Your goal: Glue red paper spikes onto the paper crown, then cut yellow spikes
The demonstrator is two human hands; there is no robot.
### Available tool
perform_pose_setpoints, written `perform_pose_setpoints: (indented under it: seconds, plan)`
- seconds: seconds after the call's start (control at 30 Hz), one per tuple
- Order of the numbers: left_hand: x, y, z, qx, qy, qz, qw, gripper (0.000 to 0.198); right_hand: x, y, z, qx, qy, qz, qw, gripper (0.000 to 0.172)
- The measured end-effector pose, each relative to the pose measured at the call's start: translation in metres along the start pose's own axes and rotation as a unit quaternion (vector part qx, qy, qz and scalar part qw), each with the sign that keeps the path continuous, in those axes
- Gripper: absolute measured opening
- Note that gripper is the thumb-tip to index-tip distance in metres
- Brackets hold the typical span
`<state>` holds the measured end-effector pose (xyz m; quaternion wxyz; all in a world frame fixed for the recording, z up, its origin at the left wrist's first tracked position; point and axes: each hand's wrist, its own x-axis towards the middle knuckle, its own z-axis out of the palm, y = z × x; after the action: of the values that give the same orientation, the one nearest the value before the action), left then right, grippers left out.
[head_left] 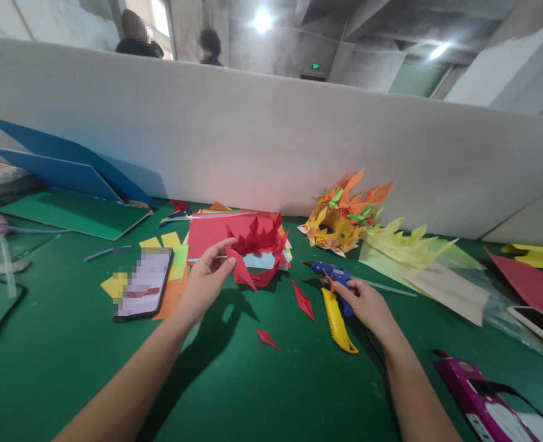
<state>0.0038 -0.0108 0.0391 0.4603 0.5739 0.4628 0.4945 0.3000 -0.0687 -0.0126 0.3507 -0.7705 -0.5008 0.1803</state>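
Note:
My left hand (208,279) pinches the left edge of a red folded-paper crown (265,277), a ring of pointed pieces tilted over the table. My right hand (367,302) is closed around the handle of a blue hot glue gun (325,270), whose nozzle points left. A yellow box cutter (338,325) lies just below the glue gun. Between my hands lies a red folded-paper diamond (303,301), and a smaller red folded piece (268,338) rests nearer to me.
A phone (145,285) lies on coloured paper at left. Behind the crown are red sheets (207,236). An orange and yellow paper crown (331,227) and a pale yellow one (403,242) stand at back right. A purple device (469,380) with a cable is front right.

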Motion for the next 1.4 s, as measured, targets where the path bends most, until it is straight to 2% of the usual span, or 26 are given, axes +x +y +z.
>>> perform_pose_setpoints:
  seconds: [0.17, 0.27, 0.37, 0.43, 0.53, 0.6, 0.63, 0.73, 0.83, 0.93, 1.03, 1.13, 1.2, 1.27, 1.33, 1.4]
  plan:
    - [-0.001, 0.002, 0.000, 0.001, -0.002, 0.002, 1.000, 0.049, 0.002, 0.004, 0.003, -0.071, 0.002, 0.011, 0.997, 0.033]
    - [0.000, 0.002, 0.000, -0.005, 0.005, 0.013, 1.000, 0.046, 0.001, 0.003, 0.001, -0.118, 0.034, 0.018, 0.992, 0.032]
    - [0.001, 0.000, 0.000, -0.029, 0.012, 0.013, 0.999, 0.042, -0.004, -0.008, -0.003, -0.133, 0.117, -0.029, 0.984, 0.034]
    - [0.002, -0.001, 0.000, -0.040, 0.012, 0.009, 0.999, 0.039, -0.010, -0.023, -0.003, -0.083, 0.134, -0.088, 0.984, 0.039]
    - [0.002, -0.001, 0.000, -0.034, 0.007, 0.012, 0.999, 0.034, -0.020, -0.056, 0.002, 0.061, 0.035, -0.150, 0.986, 0.039]
    - [0.001, 0.000, 0.000, -0.027, -0.001, 0.017, 0.999, 0.031, -0.024, -0.082, 0.009, 0.119, -0.040, -0.176, 0.976, 0.034]
    - [0.001, 0.000, 0.000, -0.024, -0.004, 0.019, 1.000, 0.030, -0.024, -0.094, 0.013, 0.126, -0.082, -0.193, 0.970, 0.031]
    - [0.000, 0.002, 0.000, -0.021, -0.015, 0.013, 1.000, 0.031, -0.020, -0.127, 0.027, 0.137, -0.133, -0.213, 0.958, 0.030]
    - [-0.001, 0.003, 0.000, -0.021, -0.022, 0.007, 1.000, 0.032, -0.014, -0.147, 0.040, 0.125, -0.178, -0.223, 0.950, 0.026]
    - [-0.001, 0.002, 0.000, -0.019, -0.022, 0.008, 1.000, 0.036, -0.009, -0.155, 0.049, 0.144, -0.192, -0.212, 0.947, 0.018]
    - [0.003, -0.003, -0.002, -0.028, 0.008, 0.006, 1.000, 0.041, -0.006, -0.153, 0.053, 0.156, -0.190, -0.199, 0.949, 0.017]
    - [0.009, -0.012, -0.005, -0.028, 0.037, -0.003, 0.999, 0.042, -0.005, -0.149, 0.053, 0.107, -0.199, -0.199, 0.954, 0.016]
    - [0.013, -0.017, -0.009, 0.030, 0.032, -0.012, 0.999, 0.037, -0.006, -0.148, 0.054, 0.055, -0.217, -0.221, 0.949, 0.017]
    - [0.014, -0.022, -0.012, 0.134, 0.015, -0.007, 0.991, 0.030, -0.007, -0.149, 0.057, 0.021, -0.231, -0.243, 0.942, 0.017]
    - [0.014, -0.026, -0.015, 0.224, -0.006, 0.000, 0.974, 0.025, -0.008, -0.150, 0.060, 0.015, -0.239, -0.248, 0.939, 0.015]
    - [0.013, -0.029, -0.015, 0.262, -0.023, -0.004, 0.965, 0.022, -0.008, -0.152, 0.063, 0.020, -0.238, -0.247, 0.939, 0.014]
